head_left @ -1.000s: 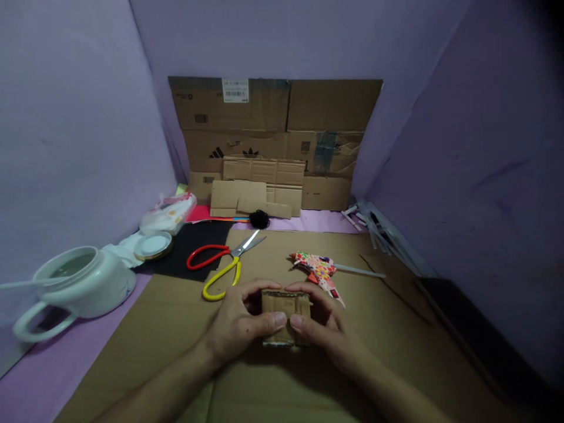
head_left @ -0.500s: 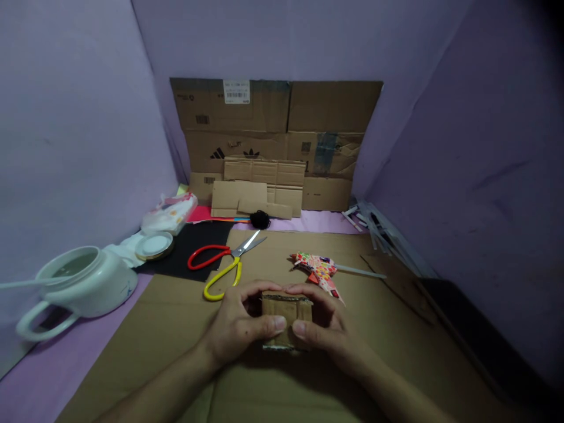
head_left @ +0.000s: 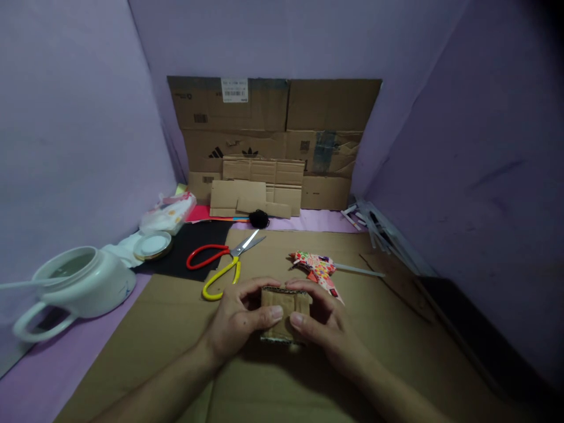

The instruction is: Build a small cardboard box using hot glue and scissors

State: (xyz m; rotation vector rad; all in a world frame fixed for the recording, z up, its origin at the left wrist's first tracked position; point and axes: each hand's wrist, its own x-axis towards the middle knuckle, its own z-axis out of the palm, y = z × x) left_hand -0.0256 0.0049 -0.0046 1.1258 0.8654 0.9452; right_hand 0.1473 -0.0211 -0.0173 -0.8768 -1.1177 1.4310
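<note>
A small brown cardboard piece point(head_left: 285, 326) with rough corrugated edges is held between both hands, above a large flat cardboard sheet point(head_left: 255, 382). My left hand point(head_left: 240, 317) grips its left side, thumb on the near face and fingers curled behind. On the right side, my right hand point(head_left: 324, 311) holds it the same way, its thumb near the other thumb. Beyond my left hand lie open scissors point(head_left: 233, 255) with one red and one yellow handle. A flower-patterned glue gun point(head_left: 315, 267) with a translucent stick rests beyond my right hand.
At the left stand a white ceramic pot point(head_left: 83, 282) and a round lid point(head_left: 153, 245). Black yarn point(head_left: 259, 219) lies before upright cardboard point(head_left: 330, 111). Clear sticks point(head_left: 383, 232) are at the back right, and a dark flat object point(head_left: 471, 329) lies at the right edge.
The cardboard piece has risen slightly in view and tilted a little between my hands. Both thumbs have shifted slightly on it. The surrounding objects show only a small camera shift.
</note>
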